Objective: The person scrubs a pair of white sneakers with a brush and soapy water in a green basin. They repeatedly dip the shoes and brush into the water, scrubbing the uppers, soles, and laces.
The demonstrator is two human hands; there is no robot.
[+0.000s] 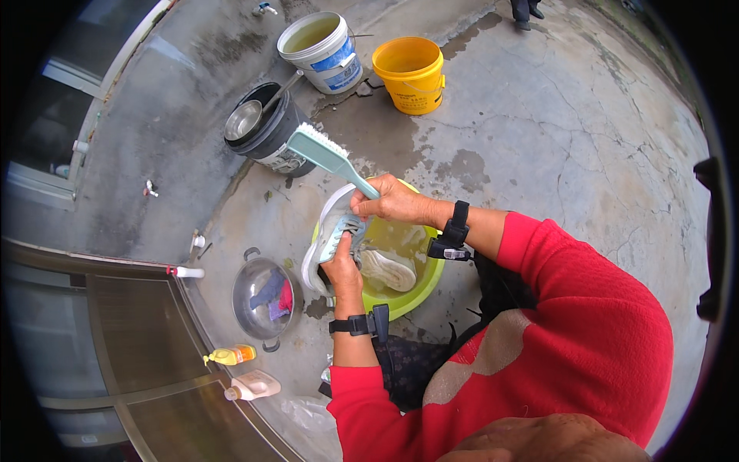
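My right hand (398,202) grips the handle of a pale green scrub brush (323,151), its white bristles turned up and away from the shoe. The fingertips of that hand also come close to the toe end of a light sneaker (329,231) with pale blue uppers and grey laces. My left hand (344,271) holds this sneaker near its ankle opening, thumb on the tongue. Below both hands is a lime-green basin (432,277) of cloudy water. A second, whitish shoe (389,271) lies in the water, sole facing up.
A steel pot (239,306) holds small cloths. Past the basin stand a black bucket (300,124) with a metal ladle (243,119), a white bucket (346,78) of water and a yellow bucket (413,95). Bottles (254,386) line the door side. A person's legs (522,11) show far off.
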